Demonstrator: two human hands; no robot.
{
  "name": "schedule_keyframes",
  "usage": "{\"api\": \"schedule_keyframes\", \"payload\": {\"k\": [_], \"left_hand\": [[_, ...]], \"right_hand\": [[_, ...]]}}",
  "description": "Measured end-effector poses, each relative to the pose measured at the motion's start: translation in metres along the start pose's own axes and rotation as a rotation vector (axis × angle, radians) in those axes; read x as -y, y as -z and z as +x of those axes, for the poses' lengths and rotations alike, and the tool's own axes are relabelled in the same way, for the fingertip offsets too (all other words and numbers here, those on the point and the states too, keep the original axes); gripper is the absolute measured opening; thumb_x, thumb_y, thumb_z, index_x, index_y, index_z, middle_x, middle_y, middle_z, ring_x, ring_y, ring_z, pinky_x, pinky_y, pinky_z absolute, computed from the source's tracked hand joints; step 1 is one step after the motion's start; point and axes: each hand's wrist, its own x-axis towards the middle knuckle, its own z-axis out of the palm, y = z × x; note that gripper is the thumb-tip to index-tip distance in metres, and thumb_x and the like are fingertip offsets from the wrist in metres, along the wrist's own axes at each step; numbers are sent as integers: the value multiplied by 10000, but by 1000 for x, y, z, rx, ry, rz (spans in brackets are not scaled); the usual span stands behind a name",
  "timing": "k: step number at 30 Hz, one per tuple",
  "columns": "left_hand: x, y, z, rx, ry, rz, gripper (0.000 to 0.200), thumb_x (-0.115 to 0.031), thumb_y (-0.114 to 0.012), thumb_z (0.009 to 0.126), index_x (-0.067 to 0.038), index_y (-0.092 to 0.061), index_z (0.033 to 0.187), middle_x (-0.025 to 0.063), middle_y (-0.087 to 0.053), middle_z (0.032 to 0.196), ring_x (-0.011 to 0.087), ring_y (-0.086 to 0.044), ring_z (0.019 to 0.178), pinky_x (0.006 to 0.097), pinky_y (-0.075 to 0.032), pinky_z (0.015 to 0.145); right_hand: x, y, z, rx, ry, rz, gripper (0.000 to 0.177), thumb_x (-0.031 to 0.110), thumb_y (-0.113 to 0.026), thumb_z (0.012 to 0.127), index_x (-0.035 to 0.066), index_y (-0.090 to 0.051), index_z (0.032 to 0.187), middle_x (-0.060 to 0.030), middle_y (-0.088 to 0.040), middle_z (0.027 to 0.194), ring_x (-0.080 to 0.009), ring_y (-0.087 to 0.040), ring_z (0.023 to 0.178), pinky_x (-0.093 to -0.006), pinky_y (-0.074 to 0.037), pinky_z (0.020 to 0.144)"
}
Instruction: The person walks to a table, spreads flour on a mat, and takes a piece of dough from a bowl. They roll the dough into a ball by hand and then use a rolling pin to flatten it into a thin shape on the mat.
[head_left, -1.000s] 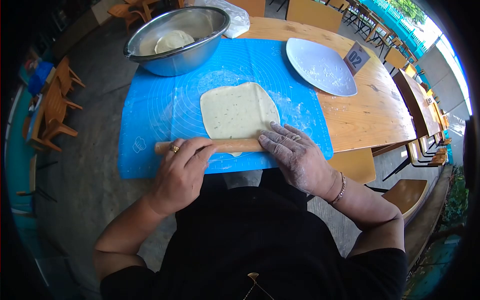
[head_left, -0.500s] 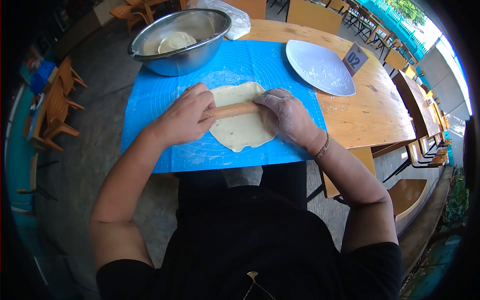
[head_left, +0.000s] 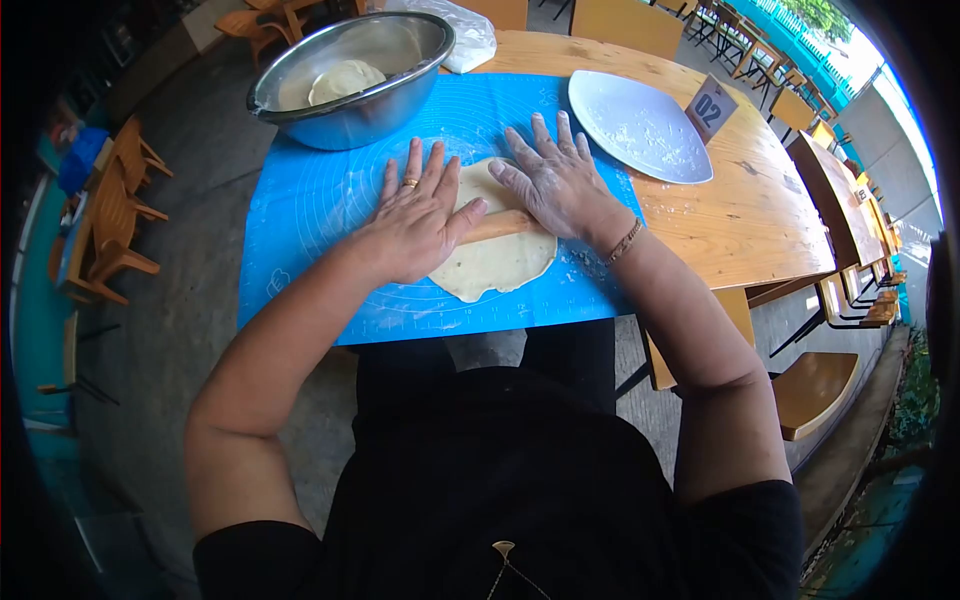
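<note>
A flat sheet of pale dough lies on the blue mat. Across the dough rests a wooden rolling pin, its two ends hidden under my palms. My left hand lies flat over the pin's left end, fingers spread, with a ring on one finger. Over the right end is my right hand, dusted with flour, its fingers stretched out and apart. Neither hand is wrapped round the pin.
A metal bowl holding a ball of dough stands at the back left. Behind it is a plastic bag. At the back right are a white floury plate and a number card on the wooden table.
Both hands have opened from their grip round the pin's ends and now lie with fingers stretched forward over it.
</note>
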Motion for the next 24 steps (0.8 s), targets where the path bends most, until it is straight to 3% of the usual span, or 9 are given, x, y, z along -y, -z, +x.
{"api": "schedule_keyframes", "payload": {"k": [1, 4, 6, 9, 12, 15, 22, 24], "left_hand": [[-2, -2, -5, 0, -24, -8, 730, -502, -180, 1026, 41, -114, 1509, 220, -26, 1593, 349, 90, 1475, 474, 39, 1188], [-6, -3, -16, -23, -85, -57, 770, -537, -181, 1013, 60, -139, 1499, 250, -56, 1580, 374, 72, 1472, 501, 33, 1179], [-11, -2, -25, -46, -114, -100, 809, -570, -188, 1002, 76, -171, 1489, 278, -87, 1568, 395, 49, 1471, 520, 24, 1174], [-18, -4, -39, -56, -129, -8, 746, -494, -207, 1026, 96, -154, 1481, 266, -67, 1574, 381, 36, 1474, 495, 8, 1182], [-24, -12, -57, -210, -255, 46, 707, -440, -301, 1025, 142, -260, 1426, 296, -188, 1537, 414, -114, 1459, 509, -68, 1178], [-30, -5, -74, -95, -271, -21, 694, -433, -294, 1026, 142, -284, 1414, 297, -214, 1526, 413, -137, 1455, 506, -93, 1176], [-34, -8, -101, -162, -396, -99, 653, -372, -335, 1018, 136, -265, 1423, 289, -228, 1520, 410, -178, 1443, 500, -124, 1169], [-38, -9, -108, -180, -414, -75, 661, -368, -373, 1005, 152, -285, 1404, 314, -254, 1496, 421, -214, 1428, 498, -136, 1170]], "right_hand": [[2, 0, -6, -77, -48, 107, 702, 604, -278, 977, 138, -318, 1500, -283, -228, 1530, -475, -117, 1439, -578, -134, 1156], [5, -1, -23, -117, -2, 59, 771, 625, -238, 972, 57, -322, 1487, -276, -224, 1536, -465, -104, 1445, -568, -107, 1163], [7, 2, -33, -118, 11, 60, 766, 619, -250, 973, 51, -336, 1480, -275, -227, 1535, -459, -109, 1446, -568, -112, 1162], [12, 6, -49, -141, 56, 68, 749, 599, -284, 975, 31, -377, 1455, -264, -246, 1532, -452, -123, 1445, -569, -122, 1161], [14, 8, -67, -166, 99, 74, 718, 568, -326, 978, 10, -428, 1419, -243, -280, 1526, -455, -141, 1440, -571, -131, 1158], [19, 13, -86, -181, 126, 131, 660, 511, -371, 984, -13, -484, 1370, -210, -341, 1508, -456, -165, 1434, -573, -139, 1156], [27, 19, -117, -154, 191, 154, 611, 467, -409, 979, -12, -500, 1348, -211, -367, 1492, -455, -176, 1433, -569, -119, 1162], [30, 24, -125, -164, 211, 208, 543, 391, -494, 958, 1, -512, 1336, -202, -372, 1492, -450, -178, 1434, -571, -128, 1161]]}}
